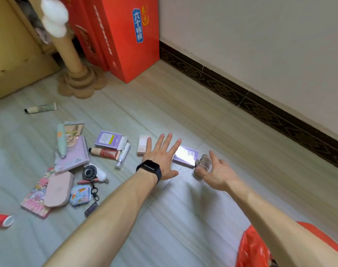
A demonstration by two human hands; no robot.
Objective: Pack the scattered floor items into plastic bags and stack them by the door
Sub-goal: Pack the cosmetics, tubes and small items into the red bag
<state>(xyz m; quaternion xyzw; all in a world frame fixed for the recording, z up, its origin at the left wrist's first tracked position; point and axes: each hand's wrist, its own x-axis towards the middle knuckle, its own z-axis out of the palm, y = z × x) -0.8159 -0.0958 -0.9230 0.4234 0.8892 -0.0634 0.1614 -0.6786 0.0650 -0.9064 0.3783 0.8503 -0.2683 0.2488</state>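
Red crinkly plastic bag (253,247) waits nearby; right hand (216,172) grips a ribbed glassy jar (203,161), left hand (160,157) splayed, empty. Fingertip hold may slip.

red bag (251,249) cut off btm – red tube (0,219) left

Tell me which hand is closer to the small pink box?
Left. The left hand is spread beside the pink box; the right hand grips a ribbed bottle past the purple box.

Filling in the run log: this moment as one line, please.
left hand open above floor | right hand pinching ridged jar beside purple box | red plastic bag lower right
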